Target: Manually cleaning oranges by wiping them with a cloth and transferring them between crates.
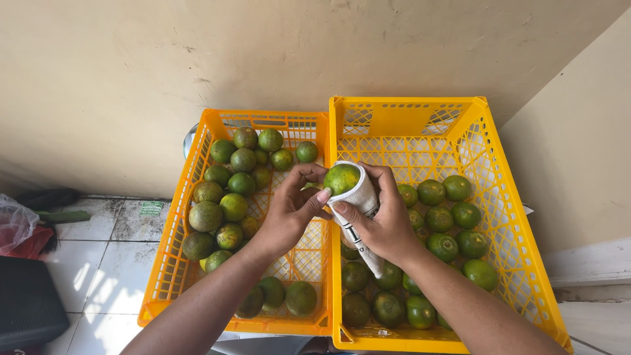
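- Forearms come up from the bottom edge and meet over the seam between two yellow crates, the wrists angled toward each other.
- Left hand [289, 209] is curled, its fingers arched over the top and its thumb pressed against the near side of a green orange [341, 178].
- Right hand [384, 220] cups a white cloth [360, 200] from below and behind, fingers wrapped over the far side, thumb laid across the front fold; it grips both cloth and fruit.
- The orange sits in the cloth's top fold, pinched between the two hands, above the crates' shared walls; its upper face shows bare, yellow-green.
- A tail of cloth hangs below the right palm, toward the fruit in the right crate.
- Left crate [172, 263] holds many green oranges: a few near the front wall, a thicker bunch along the left side and the far end, with bare lattice floor under the left hand.
- Right crate [519, 250] holds oranges across its near half and right middle; its far part is bare lattice.
- Both crates stand side by side, touching, on a white tiled floor [98, 269], their far ends close to a beige wall [315, 59].
- At the left edge lie a dark box [26, 302] and a clear plastic bag [14, 222] over something red.
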